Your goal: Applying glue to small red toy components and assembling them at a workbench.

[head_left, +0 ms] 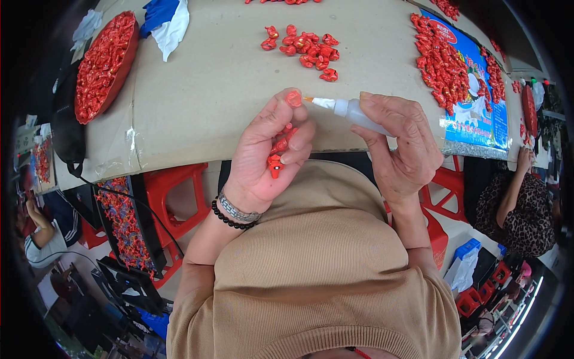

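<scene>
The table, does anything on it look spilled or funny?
I see no spill on the table. The oddest thing is a crumpled blue and white bundle at its far left, lying untidily beside the basin of red pieces.

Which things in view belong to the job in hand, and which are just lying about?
In the job:
- squeeze bottle, in the right hand
- red piece, pinched in the left hand
- red figures in that palm
- loose red pile ahead, probably

Lying about, apparently:
- blue-and-white crumpled item
- red stool
</scene>
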